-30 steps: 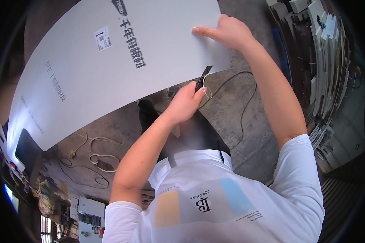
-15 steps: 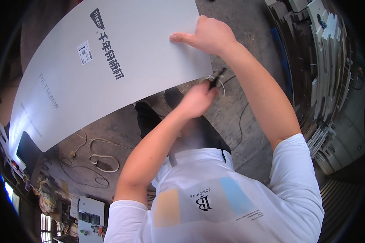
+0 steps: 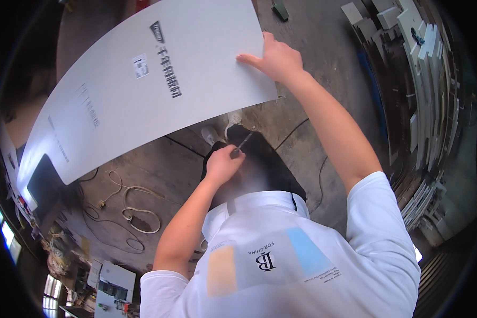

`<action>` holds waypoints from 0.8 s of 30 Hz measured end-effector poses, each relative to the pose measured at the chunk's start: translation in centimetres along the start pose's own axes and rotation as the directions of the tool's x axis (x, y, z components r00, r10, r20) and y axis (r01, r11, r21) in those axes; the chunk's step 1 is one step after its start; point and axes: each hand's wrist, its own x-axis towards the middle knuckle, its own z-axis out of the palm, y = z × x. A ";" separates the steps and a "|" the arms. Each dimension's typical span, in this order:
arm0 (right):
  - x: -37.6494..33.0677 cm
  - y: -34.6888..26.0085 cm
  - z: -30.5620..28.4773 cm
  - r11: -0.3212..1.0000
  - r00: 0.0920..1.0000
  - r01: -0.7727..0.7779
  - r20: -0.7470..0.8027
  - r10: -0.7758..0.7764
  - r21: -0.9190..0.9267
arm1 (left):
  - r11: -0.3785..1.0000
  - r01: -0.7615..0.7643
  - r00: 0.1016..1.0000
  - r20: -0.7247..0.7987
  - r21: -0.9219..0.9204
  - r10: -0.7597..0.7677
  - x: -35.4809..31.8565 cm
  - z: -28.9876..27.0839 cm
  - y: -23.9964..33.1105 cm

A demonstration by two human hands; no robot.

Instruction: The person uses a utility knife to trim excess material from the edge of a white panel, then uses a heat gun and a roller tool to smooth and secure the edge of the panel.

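Leaning up off the floor at a slant, the big grey-white sheet [image 3: 143, 90] fills the upper left of the view, bowed a little along its length, with dark printed marks and a small label on its face. Its near right corner sits under the right hand [image 3: 274, 57], which lies palm-down on the face with the thumb hooked round the edge, so it steadies the panel more than it clamps it. The left hand [image 3: 223, 163] is closed round a slim dark tool [image 3: 242, 142], a knife or marker by the look of it, though I cannot tell which; its tip points up toward the sheet's lower edge and hangs just short of it, not touching.

To my eye the work in hand is marking or cutting along that lower edge. Doing it well would mean pressing the right hand down firmly, so the bowed sheet cannot spring or slide, and keeping those fingers out of the tool's line. A wrist kept straight would help the stroke run true.

Below lies a rough concrete floor [image 3: 323, 42] with dark shoes [image 3: 238, 139] by the sheet's corner, a pale coiled cord [image 3: 135, 209] to the left and a thin black cable [image 3: 302, 132] trailing right. Stacked pale offcuts [image 3: 424, 74] lean along the right wall.
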 end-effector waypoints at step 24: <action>2.2 8.6 3.6 0.024 0.003 0.997 -0.266 -0.964 -0.076 | 0.080 -0.414 0.697 -0.372 -0.907 -0.613 10.2 7.0 15.8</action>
